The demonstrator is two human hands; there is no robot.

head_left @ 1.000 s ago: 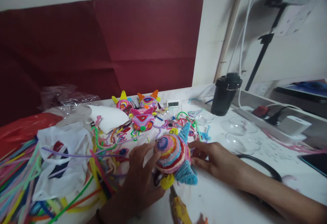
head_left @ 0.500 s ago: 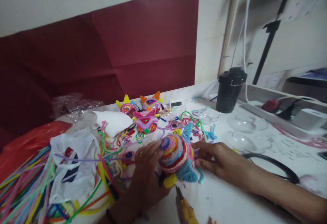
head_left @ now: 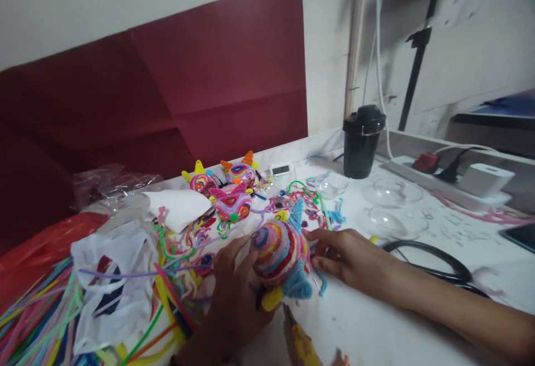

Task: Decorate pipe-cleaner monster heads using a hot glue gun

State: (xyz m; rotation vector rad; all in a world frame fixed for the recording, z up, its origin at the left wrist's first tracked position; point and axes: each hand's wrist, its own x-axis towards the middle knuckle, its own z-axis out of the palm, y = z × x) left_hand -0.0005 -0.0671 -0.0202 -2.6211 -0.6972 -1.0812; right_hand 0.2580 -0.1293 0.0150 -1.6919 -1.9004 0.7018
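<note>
A round striped figure (head_left: pixel 278 252) wound from fuzzy pipe cleaners sits between my hands above the white tabletop. It has two pointed light-blue ears (head_left: pixel 298 281) and a yellow piece (head_left: pixel 272 299) at its lower side. My left hand (head_left: pixel 236 285) wraps its left side, with the fingers curled against it. On the other side, the fingertips of my right hand (head_left: pixel 349 257) pinch at the figure's edge by the ears; the exact contact is partly hidden. Just below lies a tool with a yellow handle (head_left: pixel 304 346) and a dark pointed tip.
Three finished-looking pipe-cleaner figures (head_left: pixel 232 203) stand behind, amid loose bits. Pipe cleaners (head_left: pixel 37 313) and a white plastic bag (head_left: pixel 115 293) lie left. Clear plastic half-shells (head_left: pixel 390 221), black-handled scissors (head_left: pixel 434 257), a black cup (head_left: pixel 361 146) and a power strip (head_left: pixel 451 185) are right.
The view has swung slightly to the right, so everything sits further left. Both hands keep nearly the same hold on the striped figure.
</note>
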